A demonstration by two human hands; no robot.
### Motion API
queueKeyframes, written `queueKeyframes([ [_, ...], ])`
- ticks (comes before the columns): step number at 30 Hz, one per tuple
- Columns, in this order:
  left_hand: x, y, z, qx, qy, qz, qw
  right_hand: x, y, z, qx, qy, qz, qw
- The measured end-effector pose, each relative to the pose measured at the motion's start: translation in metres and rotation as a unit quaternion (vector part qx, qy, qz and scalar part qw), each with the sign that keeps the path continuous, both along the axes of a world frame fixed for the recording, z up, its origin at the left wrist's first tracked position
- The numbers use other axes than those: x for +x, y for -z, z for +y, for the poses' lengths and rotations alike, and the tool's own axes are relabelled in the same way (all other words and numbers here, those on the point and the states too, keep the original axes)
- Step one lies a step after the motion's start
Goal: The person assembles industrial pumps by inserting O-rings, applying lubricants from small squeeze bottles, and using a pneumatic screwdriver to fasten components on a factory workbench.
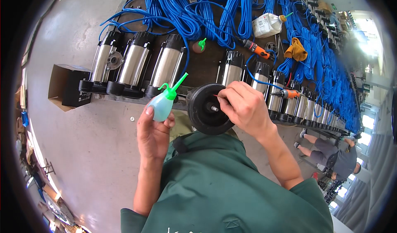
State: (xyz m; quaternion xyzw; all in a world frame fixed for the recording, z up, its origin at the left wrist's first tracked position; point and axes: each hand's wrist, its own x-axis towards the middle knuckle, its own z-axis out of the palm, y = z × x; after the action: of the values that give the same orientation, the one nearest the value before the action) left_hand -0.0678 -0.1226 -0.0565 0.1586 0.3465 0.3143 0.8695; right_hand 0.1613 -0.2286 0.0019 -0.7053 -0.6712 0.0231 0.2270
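Note:
My left hand is wrapped round a pale, translucent squeeze bottle with a green cap and a long green spout pointing up. Right of it, the round black end of a pump faces me, with a metal shaft at the centre of its hollow. Over the right rim of this end is my right hand, thumb and forefinger pinched together. A bit of something thin and red shows at the fingertips; the fingers hide the rest. The bottle is apart from the pump.
Steel pumps with black ends line the bench edge on both sides. Coils of blue cable lie behind them. On the bench are an orange power tool, a clear jug and a yellow-brown cloth. A cardboard box stands left; a person is at right.

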Motion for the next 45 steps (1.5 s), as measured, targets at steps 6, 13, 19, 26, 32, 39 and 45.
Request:
queueKeyframes([
  [6,0.022,-0.017,-0.018,-0.051,-0.021,-0.055,0.997,0.004,0.005,-0.005,0.004,-0.002,0.018,1.000],
  [13,0.033,-0.026,-0.025,-0.046,-0.027,-0.052,0.997,0.007,-0.001,-0.009,-0.009,0.034,0.094,0.995],
  [19,0.032,-0.023,-0.026,-0.046,-0.029,-0.056,0.997,0.006,0.003,-0.008,0.009,0.044,0.113,0.993],
  [26,0.031,-0.021,-0.025,-0.045,-0.026,-0.058,0.997,0.005,0.004,-0.009,-0.018,0.040,0.113,0.993],
  [32,0.032,-0.020,-0.024,-0.046,-0.020,-0.050,0.997,0.006,0.006,-0.006,-0.003,0.047,0.128,0.991],
  [39,0.031,-0.019,-0.023,-0.045,-0.014,-0.045,0.998,0.006,0.002,-0.008,-0.017,0.040,0.127,0.991],
  [45,0.031,-0.020,-0.023,-0.040,-0.011,-0.049,0.998,0.006,0.008,-0.008,-0.002,0.042,0.134,0.990],
])
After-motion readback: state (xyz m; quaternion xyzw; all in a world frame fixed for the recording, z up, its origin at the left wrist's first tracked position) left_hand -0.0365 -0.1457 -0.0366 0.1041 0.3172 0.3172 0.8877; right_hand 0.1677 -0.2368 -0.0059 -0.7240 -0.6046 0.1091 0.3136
